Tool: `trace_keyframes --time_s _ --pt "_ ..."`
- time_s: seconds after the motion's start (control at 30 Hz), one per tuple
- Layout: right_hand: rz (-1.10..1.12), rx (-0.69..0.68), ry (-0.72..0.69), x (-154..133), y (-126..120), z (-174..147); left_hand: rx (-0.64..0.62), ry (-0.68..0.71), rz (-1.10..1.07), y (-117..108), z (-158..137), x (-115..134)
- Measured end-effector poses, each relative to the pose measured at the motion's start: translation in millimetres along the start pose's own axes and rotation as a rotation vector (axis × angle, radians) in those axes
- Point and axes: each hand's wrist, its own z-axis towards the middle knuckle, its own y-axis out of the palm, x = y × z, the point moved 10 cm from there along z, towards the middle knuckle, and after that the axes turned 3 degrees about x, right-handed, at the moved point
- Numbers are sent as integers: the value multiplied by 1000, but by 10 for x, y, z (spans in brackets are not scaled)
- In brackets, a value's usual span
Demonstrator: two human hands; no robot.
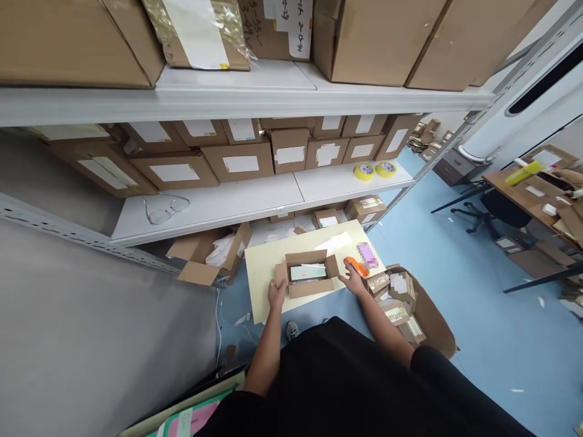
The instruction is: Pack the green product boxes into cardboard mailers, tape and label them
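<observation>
On a pale yellow tabletop [264, 261] stands an open cardboard box [311, 291] with its flaps folded outward. Inside it lie white and pale green flat packs [308, 272]. My left hand [276, 294] is at the box's left flap, its fingers closed on the flap. To the right of the box is my right hand [351, 280], with fingers spread and the thumb close to the right flap. Its fingertips are beside an orange tape dispenser [356, 266]; whether they touch it I cannot tell. A blurred purple item [367, 255] and white paper [334, 242] lie behind.
A shelf [255, 197] with labelled cartons, two yellow tape rolls [364, 172] and eyeglasses [166, 209] stands ahead. A large carton [435, 315] of small boxes is on the right. An open carton [200, 270] sits left. Behind right is a desk [505, 182].
</observation>
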Motion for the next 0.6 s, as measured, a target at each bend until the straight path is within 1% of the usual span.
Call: trace_keyframes --time_s 0.07,0.1,0.17,0.23,0.27,0.33,0.4,0.5,0.6 --pt "83 58 54 148 -9 -65 -42 5 -64 13 29 13" --pt "118 84 72 199 -11 -92 -67 35 -94 34 37 67" --pt "160 107 98 250 18 -130 -162 173 -94 141 7 264" --pt "153 89 125 247 102 -149 -281 314 10 311 -92 423" --pt "131 65 137 224 163 -153 -325 350 75 391 -144 441" --pt "60 7 141 133 294 -153 -364 360 170 494 -218 389" --pt "-33 -58 91 -27 420 -146 -371 364 182 533 -259 322" --pt "-181 -195 -59 -309 616 -160 -386 386 105 522 -260 281" --pt "-274 -312 -141 -447 730 -190 -394 370 23 464 -177 289"
